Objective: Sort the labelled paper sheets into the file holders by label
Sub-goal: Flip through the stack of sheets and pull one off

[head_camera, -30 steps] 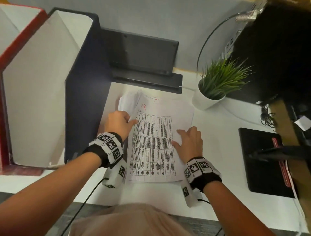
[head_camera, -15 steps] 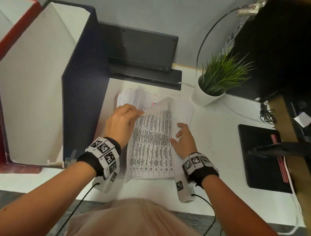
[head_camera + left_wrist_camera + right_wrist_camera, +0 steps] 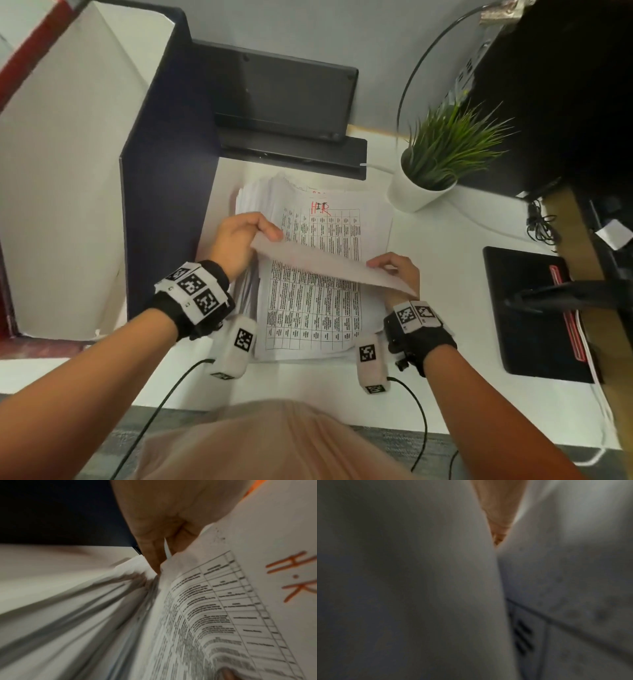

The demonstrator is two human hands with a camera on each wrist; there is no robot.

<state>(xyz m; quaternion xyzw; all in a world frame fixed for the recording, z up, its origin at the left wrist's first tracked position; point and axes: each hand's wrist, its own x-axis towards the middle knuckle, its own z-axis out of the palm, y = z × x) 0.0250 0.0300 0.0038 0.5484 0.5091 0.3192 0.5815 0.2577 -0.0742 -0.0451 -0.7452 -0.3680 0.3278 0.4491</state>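
A stack of printed table sheets (image 3: pixel 313 308) lies on the white desk, its exposed page marked "H.R" (image 3: pixel 320 208) in red. Both hands hold the top sheet (image 3: pixel 329 263) lifted above the stack, its blank underside showing. My left hand (image 3: pixel 239 240) pinches its left corner and my right hand (image 3: pixel 397 270) pinches its right edge. In the left wrist view, the lifted sheet (image 3: pixel 223 601) bears an orange "H.R" (image 3: pixel 295 574) beside the left hand's fingers (image 3: pixel 154 555). The right wrist view shows only blurred paper (image 3: pixel 419 588) and a fingertip (image 3: pixel 498 534). A navy file holder (image 3: pixel 164 171) stands left of the stack, a red one (image 3: pixel 24 58) beyond it.
A dark laptop stand (image 3: pixel 287 113) sits behind the stack. A potted plant (image 3: pixel 435 161) stands at the back right, with a black pad (image 3: pixel 534 315) and dark equipment (image 3: pixel 565 85) further right. Wrist cables (image 3: pixel 171 394) trail over the desk's front edge.
The left hand peeled the top sheet's upper left corner up and back. The right hand went from pressing flat on the sheet to pinching its right edge, and the sheet now hangs above the stack.
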